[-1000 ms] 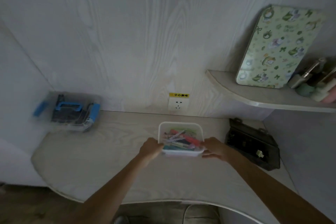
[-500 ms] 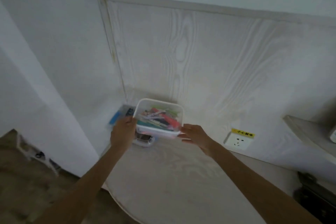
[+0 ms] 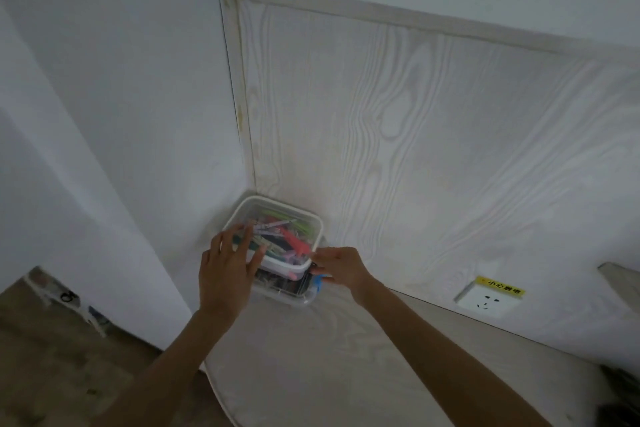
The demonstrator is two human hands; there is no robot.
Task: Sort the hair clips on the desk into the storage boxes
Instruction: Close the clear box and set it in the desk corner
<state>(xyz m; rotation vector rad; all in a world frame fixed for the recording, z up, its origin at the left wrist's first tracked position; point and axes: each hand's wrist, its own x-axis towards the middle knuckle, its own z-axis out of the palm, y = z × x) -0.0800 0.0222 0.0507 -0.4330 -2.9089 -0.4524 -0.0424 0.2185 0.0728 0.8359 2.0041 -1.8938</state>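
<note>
1. White storage box (image 3: 277, 236) of hair clips (image 3: 277, 236) sits stacked on the clear box (image 3: 287, 291) in the desk (image 3: 329, 357) corner.
2. Your left hand (image 3: 227, 270) is spread; your right hand (image 3: 341, 269) rests loosely, gripping nothing.
3. Confirm the stack sits square before you let go.

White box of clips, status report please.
Left hand open against white box; right hand at its corner. Box sits atop clear box. Nothing in the way.
</note>
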